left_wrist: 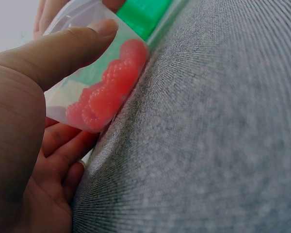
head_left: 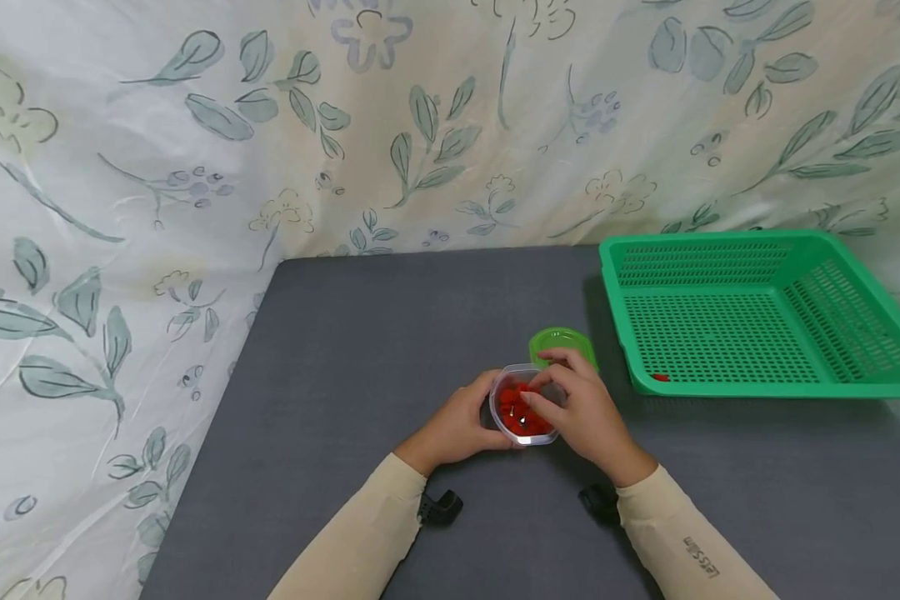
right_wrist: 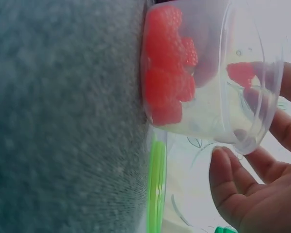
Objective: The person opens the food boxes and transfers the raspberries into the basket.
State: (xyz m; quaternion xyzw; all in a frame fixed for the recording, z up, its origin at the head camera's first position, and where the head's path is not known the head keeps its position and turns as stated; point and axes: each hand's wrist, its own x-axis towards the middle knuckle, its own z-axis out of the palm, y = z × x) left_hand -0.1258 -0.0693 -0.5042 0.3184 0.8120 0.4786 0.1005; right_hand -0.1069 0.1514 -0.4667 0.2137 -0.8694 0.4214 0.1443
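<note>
A clear plastic tub [head_left: 537, 440] stands on the dark table with several red raspberries [head_left: 523, 421] heaped at its bottom. My left hand [head_left: 461, 425] holds the tub from the left, its thumb [left_wrist: 82, 41] along the wall. Over the tub's mouth, my right hand [head_left: 588, 417] reaches in from the right. In the right wrist view, a single raspberry [right_wrist: 240, 73] is pinched between its fingertips just inside the rim, above the others. Behind the tub lies a light green lid [head_left: 558, 337], partly covered by the right hand.
At the right stands a large green plastic basket [head_left: 757, 389] with slotted walls. One small red piece [head_left: 660, 377] lies in its near left corner. A floral cloth [head_left: 435, 133] hangs behind the grey table [head_left: 360, 350] and along its left side.
</note>
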